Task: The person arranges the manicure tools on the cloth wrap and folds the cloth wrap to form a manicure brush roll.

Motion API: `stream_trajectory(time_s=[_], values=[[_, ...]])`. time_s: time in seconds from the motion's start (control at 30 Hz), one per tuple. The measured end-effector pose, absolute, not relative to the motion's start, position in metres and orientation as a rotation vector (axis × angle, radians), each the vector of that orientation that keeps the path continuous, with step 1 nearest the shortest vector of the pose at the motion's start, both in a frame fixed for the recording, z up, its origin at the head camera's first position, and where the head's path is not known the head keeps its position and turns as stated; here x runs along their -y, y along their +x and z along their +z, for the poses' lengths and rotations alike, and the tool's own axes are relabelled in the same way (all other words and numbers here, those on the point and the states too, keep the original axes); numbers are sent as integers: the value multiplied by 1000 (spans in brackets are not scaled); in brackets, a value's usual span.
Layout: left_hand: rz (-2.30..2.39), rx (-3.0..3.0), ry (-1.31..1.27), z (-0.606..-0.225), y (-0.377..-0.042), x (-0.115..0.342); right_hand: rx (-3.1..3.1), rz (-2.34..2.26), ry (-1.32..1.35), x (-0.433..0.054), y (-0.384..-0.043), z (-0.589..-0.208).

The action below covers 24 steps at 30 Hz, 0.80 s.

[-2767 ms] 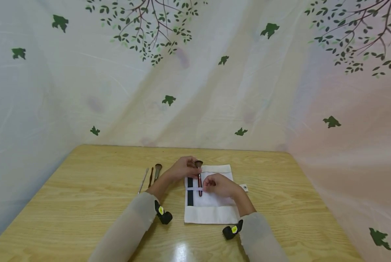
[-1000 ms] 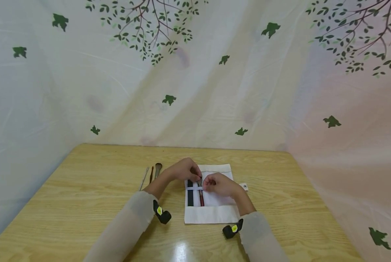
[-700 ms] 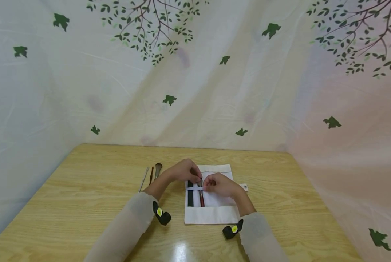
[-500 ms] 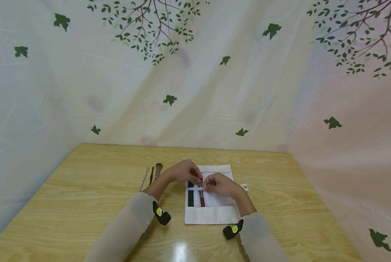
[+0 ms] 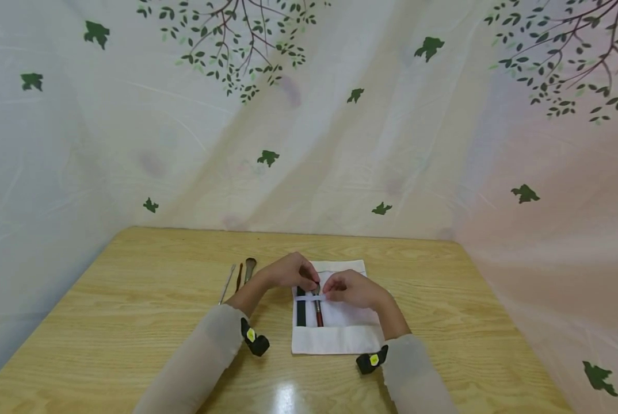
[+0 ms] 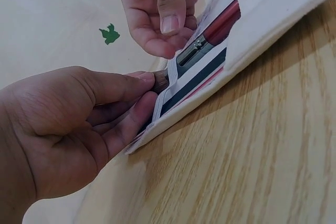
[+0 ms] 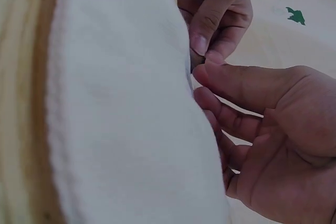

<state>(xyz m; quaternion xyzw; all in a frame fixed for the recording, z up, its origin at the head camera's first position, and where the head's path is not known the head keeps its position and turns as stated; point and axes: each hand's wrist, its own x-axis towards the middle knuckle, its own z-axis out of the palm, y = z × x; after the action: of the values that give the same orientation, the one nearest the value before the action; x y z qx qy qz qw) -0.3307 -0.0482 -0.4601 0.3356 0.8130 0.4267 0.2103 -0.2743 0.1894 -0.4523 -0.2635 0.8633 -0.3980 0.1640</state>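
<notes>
A white fabric brush roll (image 5: 335,340) lies unfolded on the table, an elastic band (image 6: 167,94) running across it. Under that band sits a brush (image 6: 221,22) with a dark red handle, dark metal ferrule and brown bristles; its handle end is hidden in the roll's pocket. My left hand (image 5: 292,271) pinches the bristle end between thumb and fingers. Beside the band hovers my right hand (image 5: 354,289), fingers loosely bent and thumb apart, with nothing seen between them. A flat black strip (image 5: 301,313) lies left of the brush, under the same band.
Left of the roll lie a thin silvery tool (image 5: 227,283), a slim reddish-brown tool (image 5: 239,278) and a wide-headed brush (image 5: 250,267). A small tab with a snap (image 5: 388,296) sticks out at the roll's right. Behind the wooden table (image 5: 148,287) hangs a leaf-patterned curtain.
The brush has slid down under the band, toward me, its handle now in the pocket; my left hand came down with it. Just now my right hand shifted slightly right, its fingers loosening at the band.
</notes>
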Motion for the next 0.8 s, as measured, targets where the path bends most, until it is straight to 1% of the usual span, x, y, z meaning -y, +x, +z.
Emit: stream_trajectory(time_s=[0.17, 0.47, 0.8], values=[[1189, -2264, 939, -459, -330, 48, -2533, -1059, -727, -199, -274, -447], [1188, -2275, 929, -460, -328, 47, -2573, -953, -602, -212, -276, -451], [1200, -2296, 913, -460, -328, 48, -2496, -1043, -644, -209, -276, -452]])
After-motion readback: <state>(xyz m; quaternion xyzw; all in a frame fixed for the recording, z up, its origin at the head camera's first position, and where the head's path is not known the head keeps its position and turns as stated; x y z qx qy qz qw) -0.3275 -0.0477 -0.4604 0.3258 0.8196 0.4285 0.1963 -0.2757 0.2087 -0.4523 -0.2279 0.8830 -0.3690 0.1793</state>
